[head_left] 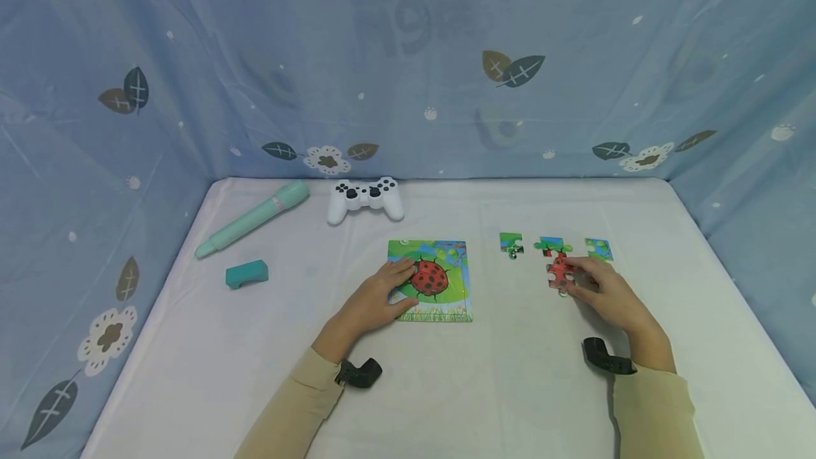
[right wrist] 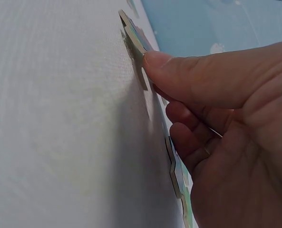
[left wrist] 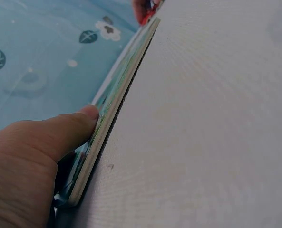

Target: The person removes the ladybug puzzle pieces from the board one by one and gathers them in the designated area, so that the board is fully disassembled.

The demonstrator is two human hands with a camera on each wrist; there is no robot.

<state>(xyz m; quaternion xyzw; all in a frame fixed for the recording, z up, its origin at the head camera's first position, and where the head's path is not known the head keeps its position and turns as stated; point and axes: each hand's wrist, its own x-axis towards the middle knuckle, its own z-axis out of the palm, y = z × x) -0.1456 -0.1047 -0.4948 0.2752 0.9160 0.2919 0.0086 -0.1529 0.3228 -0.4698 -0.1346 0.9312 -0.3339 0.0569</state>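
Red single piece (head_left: 559, 278) in right fingers (head_left: 584, 262), left hand (head_left: 372, 297) on one board (head_left: 440, 308)

The left hand (left wrist: 24, 168) fills the lower left, its thumb (left wrist: 69, 133) reaching out so that the tip touches a thin printed board (left wrist: 117, 83). The board lies on a white table (left wrist: 202, 118), its long pale edge running slantwise from a near corner beside the hand to a far corner near the top; a dark line of shadow follows that edge. The print shows green and blue, too foreshortened to read. Just beyond the far corner, blurred fingertips of the right hand (left wrist: 139, 10) meet something red (left wrist: 148, 18). Past the table's edge hangs blue cloth (left wrist: 45, 95) patterned with dark leaves and a white flower.
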